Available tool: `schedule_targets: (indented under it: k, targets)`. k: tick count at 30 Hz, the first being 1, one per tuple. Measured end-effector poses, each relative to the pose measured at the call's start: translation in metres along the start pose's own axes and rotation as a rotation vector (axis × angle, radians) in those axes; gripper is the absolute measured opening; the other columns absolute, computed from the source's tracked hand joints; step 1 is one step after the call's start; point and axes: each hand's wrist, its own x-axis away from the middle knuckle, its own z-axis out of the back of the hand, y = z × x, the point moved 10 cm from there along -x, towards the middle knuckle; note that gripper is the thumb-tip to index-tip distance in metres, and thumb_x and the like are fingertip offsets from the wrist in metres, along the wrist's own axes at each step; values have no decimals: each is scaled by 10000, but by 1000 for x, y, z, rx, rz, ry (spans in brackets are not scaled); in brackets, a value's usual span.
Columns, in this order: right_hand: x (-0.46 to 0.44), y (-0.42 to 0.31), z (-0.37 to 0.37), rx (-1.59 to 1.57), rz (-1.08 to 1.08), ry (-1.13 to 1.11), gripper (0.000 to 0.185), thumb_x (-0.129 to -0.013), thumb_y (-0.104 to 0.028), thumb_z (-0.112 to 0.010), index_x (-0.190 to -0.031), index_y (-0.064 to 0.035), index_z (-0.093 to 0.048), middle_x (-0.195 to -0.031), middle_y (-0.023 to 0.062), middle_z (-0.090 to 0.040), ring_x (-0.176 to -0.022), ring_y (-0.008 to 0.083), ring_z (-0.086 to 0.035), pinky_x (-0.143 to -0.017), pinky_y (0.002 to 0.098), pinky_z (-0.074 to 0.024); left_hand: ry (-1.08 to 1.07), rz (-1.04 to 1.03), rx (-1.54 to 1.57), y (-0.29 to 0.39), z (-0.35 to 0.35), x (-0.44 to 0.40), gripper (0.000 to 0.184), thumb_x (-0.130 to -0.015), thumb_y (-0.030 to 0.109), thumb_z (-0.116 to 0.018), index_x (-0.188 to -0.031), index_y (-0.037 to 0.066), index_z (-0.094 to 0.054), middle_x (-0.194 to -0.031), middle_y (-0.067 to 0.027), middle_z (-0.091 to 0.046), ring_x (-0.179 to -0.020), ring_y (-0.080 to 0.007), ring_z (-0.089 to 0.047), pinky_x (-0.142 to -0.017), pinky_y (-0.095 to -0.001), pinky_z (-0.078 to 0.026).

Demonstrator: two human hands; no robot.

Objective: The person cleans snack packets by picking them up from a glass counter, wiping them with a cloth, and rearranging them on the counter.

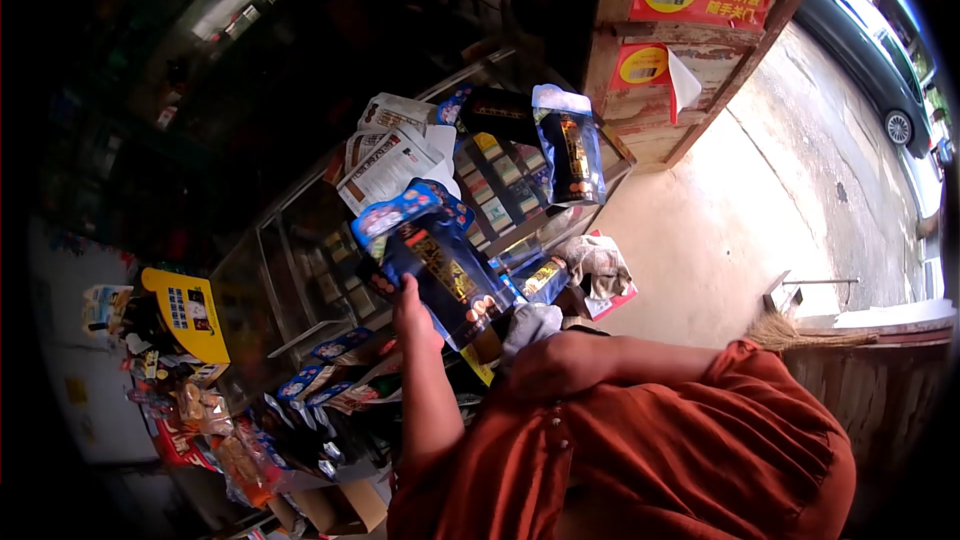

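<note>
My left hand [416,318] grips the lower left edge of a black stand-up pouch [445,275] with a blue patterned top and gold lettering. The pouch is tilted in front of me over a glass counter. My right hand [545,364] is closed on a grey cloth [532,328], just below the pouch's lower right corner; its fingers are mostly turned away. A similar pouch [572,148] lies on the counter's far right end. White printed bags [395,168] lie beyond the held pouch.
The glass display counter [290,265] holds small packs. A checked cloth [600,265] lies at its right end, beside another pouch [545,280]. Packaged goods and a yellow box [195,315] stand left. A straw broom [800,334] is near the doorway; a car [865,50] is outside.
</note>
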Motion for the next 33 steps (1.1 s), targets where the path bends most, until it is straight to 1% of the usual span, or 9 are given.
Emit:
schedule_targets:
  k: [1,7,9,13,15,19,20,23,33]
  targets:
    - [10,7,18,-42,-252,6,177,-878,-107,-617,-1040,-40,-641,-973,134,-643,-948,290,-634,-826,358,-514,-27,-19,-53,-6,2,-14,471,-970,362,-556,-1273,2,-538,-1225,-88,-619,-1051,-230,-636,-908,-390,-520]
    - [107,-13,152,-981,38,885,311,-966,-171,-540,-1246,-36,-541,-1223,138,-599,-1107,221,-589,-944,364,-495,-198,29,-10,-24,-56,-78,500,-949,404,-589,-1262,15,-555,-1199,-91,-626,-1050,-209,-629,-914,-351,-507]
    - [174,68,157,-1152,-46,1148,351,-973,-175,-547,-1290,-29,-514,-1294,125,-564,-1153,195,-553,-975,357,-480,67,68,-186,-12,-50,-91,528,-953,470,-562,-1290,64,-553,-1225,-105,-619,-1065,-218,-623,-887,-314,-495]
    - [206,164,52,-921,-493,803,426,-914,-181,-650,-1299,-47,-526,-1225,71,-587,-1092,169,-553,-948,334,-476,264,-639,-1122,52,4,-153,476,-841,287,-635,-1251,55,-571,-1196,-191,-616,-1091,-334,-591,-957,-425,-455]
    - [181,131,33,-988,-431,536,459,-880,-166,-692,-1296,-50,-534,-1181,55,-602,-1029,166,-574,-928,325,-475,446,-500,-1444,77,29,-144,513,-761,210,-617,-1255,75,-581,-1209,-212,-613,-1141,-355,-571,-1000,-443,-437]
    - [189,130,60,-982,-483,728,421,-857,-143,-699,-1246,-44,-573,-1139,53,-621,-996,159,-590,-885,326,-491,370,-46,-1463,85,33,-120,548,-794,247,-634,-1321,124,-548,-1198,-124,-649,-878,-300,-703,-651,-421,-579]
    - [220,156,65,-714,-675,787,408,-843,-121,-689,-1226,-22,-591,-1130,58,-635,-1012,162,-589,-877,320,-496,363,-140,-1450,85,41,-132,519,-801,255,-667,-1292,118,-570,-1213,-148,-642,-1013,-304,-655,-866,-394,-525]
    - [269,202,62,-497,-1012,713,379,-868,-168,-660,-1219,-33,-615,-1130,68,-650,-1003,173,-597,-860,315,-505,315,-130,-1398,86,40,-133,416,-830,252,-675,-1213,96,-627,-1141,-140,-676,-1019,-296,-654,-849,-383,-518]
    - [229,147,83,-699,-747,1088,443,-991,-261,-500,-1321,36,-501,-1134,119,-637,-982,197,-635,-823,304,-527,44,-378,-1393,111,24,-57,229,-926,263,-565,-998,45,-560,-865,-194,-629,-803,-346,-616,-728,-405,-475]
